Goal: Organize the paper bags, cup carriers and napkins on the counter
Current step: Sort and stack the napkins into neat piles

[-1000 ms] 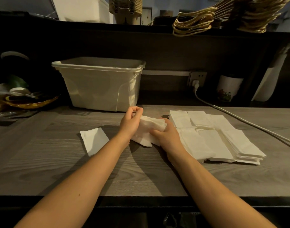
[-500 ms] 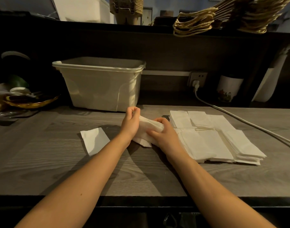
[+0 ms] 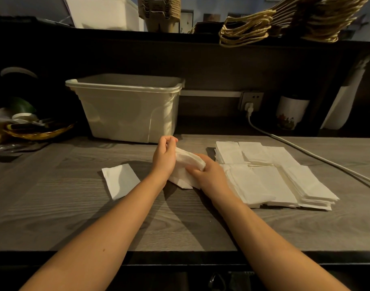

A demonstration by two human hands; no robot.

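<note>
Napkins fill my head view: a small bundle of white paper napkins (image 3: 189, 162) sits between my two hands, low over the grey wood-grain counter (image 3: 74, 217). My left hand (image 3: 165, 157) curls against the bundle's left end, fingers (image 3: 169, 141) and thumb pinched together at its top edge. My right hand (image 3: 210, 175) grips the bundle's right side, fingers bent over it. The bundle's lower corner touches the counter between my wrists. A single folded white napkin (image 3: 120, 180) lies flat to the left, apart from my left hand. Spread rows of white napkin stacks (image 3: 264, 177) lie just beside my right hand. A pale plastic bin (image 3: 127, 110) stands behind.
</note>
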